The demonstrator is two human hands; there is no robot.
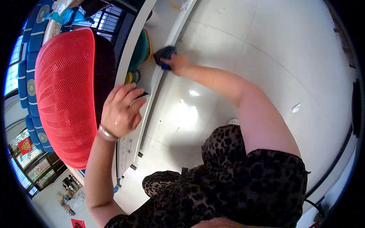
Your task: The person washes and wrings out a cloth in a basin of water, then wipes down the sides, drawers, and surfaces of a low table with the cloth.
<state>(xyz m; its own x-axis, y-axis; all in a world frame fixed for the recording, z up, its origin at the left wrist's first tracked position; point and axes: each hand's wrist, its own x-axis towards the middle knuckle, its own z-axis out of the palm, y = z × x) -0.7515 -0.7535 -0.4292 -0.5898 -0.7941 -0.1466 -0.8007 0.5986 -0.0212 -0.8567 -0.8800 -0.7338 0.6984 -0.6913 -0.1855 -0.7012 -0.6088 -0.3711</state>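
Note:
My right hand (178,64), blurred by motion, grips a dark cloth (163,56) against the outer edge of the white lower shelf (154,74). My left hand (123,110), with a silver bracelet at the wrist, is by the table's near edge. Its fingers are bent and apart, and nothing shows in them. Just left of that hand, a large red ribbed plastic cover (66,98) sits on the dark tabletop (104,60). On the shelf, a green basin (140,51) with an orange rim behind it stands near a small yellow-and-green container (132,76).
Pale floor tiles (216,38) stretch to the right, with a crumpled white scrap (296,107) on them. Blue sofa cushions (34,76) line the far left. Below my left hand is a drawer front with a handle (130,146). A blue plastic bag (66,16) lies at the upper left.

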